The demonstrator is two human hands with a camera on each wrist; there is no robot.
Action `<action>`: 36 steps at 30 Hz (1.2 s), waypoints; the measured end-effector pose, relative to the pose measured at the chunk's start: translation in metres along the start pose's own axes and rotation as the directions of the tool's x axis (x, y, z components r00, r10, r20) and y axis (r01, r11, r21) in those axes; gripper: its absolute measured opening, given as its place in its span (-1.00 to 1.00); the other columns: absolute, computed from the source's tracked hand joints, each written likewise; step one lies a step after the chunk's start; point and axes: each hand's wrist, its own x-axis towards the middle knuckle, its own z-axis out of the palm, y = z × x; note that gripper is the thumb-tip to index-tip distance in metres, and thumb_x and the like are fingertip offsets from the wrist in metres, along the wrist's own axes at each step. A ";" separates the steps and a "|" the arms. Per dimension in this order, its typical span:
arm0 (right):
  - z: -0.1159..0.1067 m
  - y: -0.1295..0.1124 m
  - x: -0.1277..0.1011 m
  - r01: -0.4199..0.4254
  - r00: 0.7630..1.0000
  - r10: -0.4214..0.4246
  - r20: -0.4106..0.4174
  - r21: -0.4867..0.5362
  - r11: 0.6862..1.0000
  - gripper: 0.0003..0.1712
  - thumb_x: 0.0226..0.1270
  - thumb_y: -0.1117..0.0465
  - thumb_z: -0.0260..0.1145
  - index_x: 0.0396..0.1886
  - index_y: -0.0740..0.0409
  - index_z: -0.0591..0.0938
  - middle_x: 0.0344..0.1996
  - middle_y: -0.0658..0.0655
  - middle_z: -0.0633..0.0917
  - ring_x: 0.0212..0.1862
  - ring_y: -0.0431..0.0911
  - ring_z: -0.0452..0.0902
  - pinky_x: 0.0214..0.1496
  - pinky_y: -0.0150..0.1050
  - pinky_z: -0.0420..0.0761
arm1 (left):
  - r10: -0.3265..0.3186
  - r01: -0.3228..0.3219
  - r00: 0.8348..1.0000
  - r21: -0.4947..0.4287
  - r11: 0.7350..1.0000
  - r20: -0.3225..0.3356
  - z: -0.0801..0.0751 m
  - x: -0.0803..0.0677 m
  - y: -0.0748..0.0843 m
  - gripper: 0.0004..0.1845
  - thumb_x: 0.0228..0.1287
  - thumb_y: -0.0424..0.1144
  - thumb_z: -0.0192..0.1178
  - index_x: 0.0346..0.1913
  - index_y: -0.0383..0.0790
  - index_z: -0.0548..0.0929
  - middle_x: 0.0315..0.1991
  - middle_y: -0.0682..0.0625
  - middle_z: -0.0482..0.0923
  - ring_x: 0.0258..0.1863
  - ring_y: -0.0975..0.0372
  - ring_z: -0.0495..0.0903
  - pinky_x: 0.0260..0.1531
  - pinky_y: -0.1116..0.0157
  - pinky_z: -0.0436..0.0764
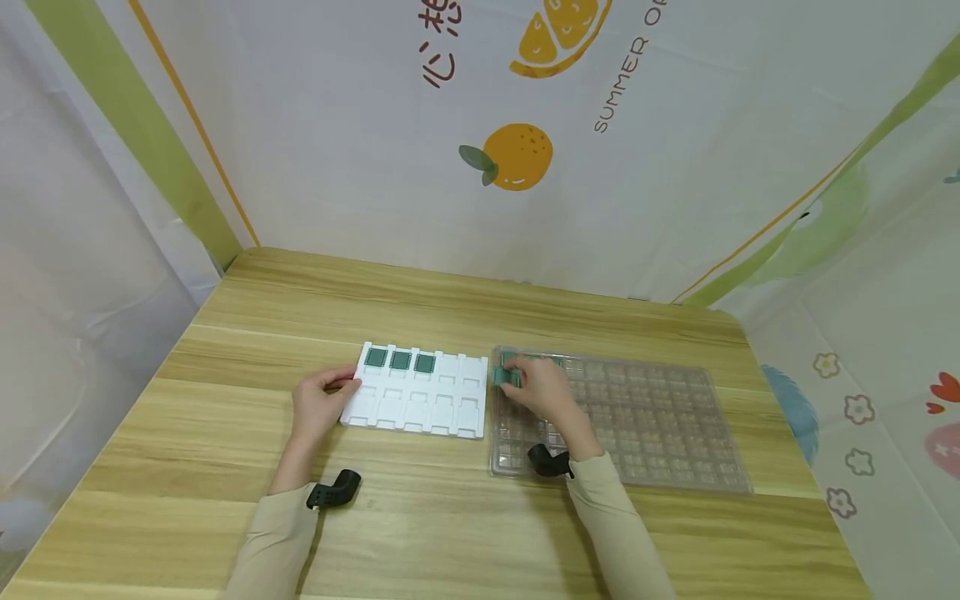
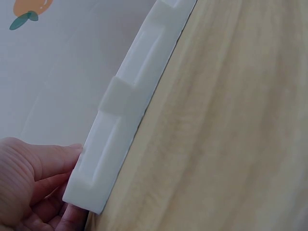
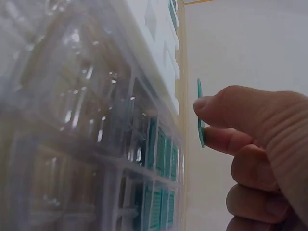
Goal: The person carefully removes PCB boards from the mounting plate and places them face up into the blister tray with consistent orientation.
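Observation:
My left hand (image 1: 318, 403) grips the left edge of a white plastic tray (image 1: 442, 410) with its thumb and fingers, also seen close up in the left wrist view. Three square green chips (image 1: 401, 361) lie in pockets of the tray's back row, at its left end. Between thumb and forefinger, my right hand (image 1: 547, 387) pinches another thin green chip (image 3: 200, 115), raised over the left end of a clear plastic tray (image 1: 637, 417). In the right wrist view this chip stands edge-on, and more green chips (image 3: 160, 149) sit in the clear tray's pockets.
Both trays rest side by side on a wooden table (image 1: 420, 517), a narrow gap between them. Behind the table hangs a white printed curtain (image 1: 360, 167). A black wrist camera (image 1: 333, 490) sits on the left wrist, another (image 1: 550, 461) on the right.

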 end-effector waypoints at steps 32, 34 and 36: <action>0.004 0.011 -0.025 0.003 0.999 -0.002 0.045 -0.031 1.000 -0.69 0.08 0.19 0.42 -0.17 0.20 0.70 -0.87 -0.13 0.30 -0.77 -0.30 0.12 -0.71 -0.44 0.09 | 0.023 -0.023 1.000 0.008 1.000 0.001 0.000 -0.001 0.000 -0.80 0.10 -0.49 0.26 -0.18 -0.49 0.68 -0.35 -0.30 0.64 -0.49 0.48 0.46 -0.48 0.62 0.43; 0.004 0.010 -0.025 -0.002 0.999 0.004 0.055 -0.032 0.999 -0.69 0.08 0.19 0.42 -0.16 0.20 0.69 -0.87 -0.13 0.31 -0.77 -0.30 0.13 -0.72 -0.44 0.09 | 0.020 -0.020 1.000 0.009 1.000 0.004 0.000 0.000 0.000 -0.80 0.10 -0.49 0.26 -0.17 -0.49 0.68 -0.34 -0.31 0.64 -0.48 0.48 0.47 -0.47 0.62 0.43; 0.004 0.009 -0.026 -0.005 0.998 0.008 0.062 -0.040 0.999 -0.69 0.08 0.19 0.42 -0.16 0.20 0.69 -0.87 -0.14 0.31 -0.77 -0.30 0.13 -0.71 -0.43 0.09 | 0.017 -0.017 1.000 0.015 1.000 0.008 0.000 0.000 0.000 -0.79 0.11 -0.48 0.26 -0.17 -0.48 0.68 -0.33 -0.30 0.65 -0.48 0.49 0.46 -0.47 0.62 0.43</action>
